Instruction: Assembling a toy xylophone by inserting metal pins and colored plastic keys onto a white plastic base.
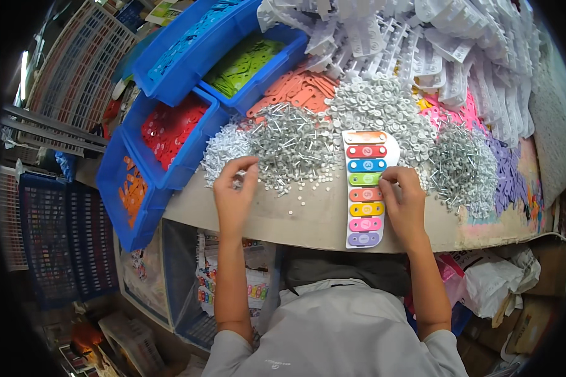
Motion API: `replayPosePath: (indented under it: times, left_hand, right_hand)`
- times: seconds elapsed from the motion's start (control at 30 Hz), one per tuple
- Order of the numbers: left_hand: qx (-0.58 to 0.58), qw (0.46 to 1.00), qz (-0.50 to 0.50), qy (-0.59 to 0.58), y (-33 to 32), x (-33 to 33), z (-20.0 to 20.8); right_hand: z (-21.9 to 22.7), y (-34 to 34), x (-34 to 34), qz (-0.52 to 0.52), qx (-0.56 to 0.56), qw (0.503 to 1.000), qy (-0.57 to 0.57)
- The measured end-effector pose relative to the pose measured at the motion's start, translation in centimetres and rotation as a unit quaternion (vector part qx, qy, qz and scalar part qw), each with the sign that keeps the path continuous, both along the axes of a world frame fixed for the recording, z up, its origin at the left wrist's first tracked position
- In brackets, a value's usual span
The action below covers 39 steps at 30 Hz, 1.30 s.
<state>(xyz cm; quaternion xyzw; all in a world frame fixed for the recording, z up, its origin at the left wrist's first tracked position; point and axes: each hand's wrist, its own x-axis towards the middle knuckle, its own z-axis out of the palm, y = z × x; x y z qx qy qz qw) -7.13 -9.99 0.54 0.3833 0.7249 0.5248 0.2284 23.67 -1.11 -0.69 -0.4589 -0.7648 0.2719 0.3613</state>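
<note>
A toy xylophone (366,209) lies at the table's front edge, its white base carrying several coloured bars, from orange at the far end to purple at the near end. White caps sit on the ends of the far bars; the near bars show bare metal-looking dots. My right hand (405,204) is pinched at the right end of the green bar (361,179); its fingertips hide whatever they hold. Over the near edge of a heap of small white pieces (225,147), my left hand (234,188) has its fingers curled together. Anything between them is too small to name.
Silver screws (289,141) lie heaped behind my hands, with more screws (462,160) at right. Grey-white caps (380,103) and white xylophone bases (446,38) pile up behind. Blue bins hold red bars (170,132), orange bars (132,188), green bars (242,66) and blue bars (192,41).
</note>
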Motion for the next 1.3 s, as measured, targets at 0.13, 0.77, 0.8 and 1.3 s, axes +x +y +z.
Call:
replayPosePath:
  times: [0.13,0.77,0.8,1.3]
  left_hand:
    - [0.067,0.961,-0.075,0.257,2.0,1.6,-1.1]
    - [0.116,0.884,-0.23,0.389,4.4,4.2,-1.8]
    - [0.116,0.884,-0.229,0.391,3.8,4.3,-1.4]
    - [0.263,0.935,0.106,-0.214,2.9,-32.9,11.0]
  right_hand:
    - [-0.5,-0.3,-0.1,0.003,0.014,1.0,0.014]
    - [-2.1,-0.8,-0.6,-0.009,0.002,0.997,0.073]
    - [-2.1,-0.9,-0.6,-0.011,0.0,0.997,0.077]
    - [-2.3,-1.0,-0.6,-0.001,0.0,0.996,0.09]
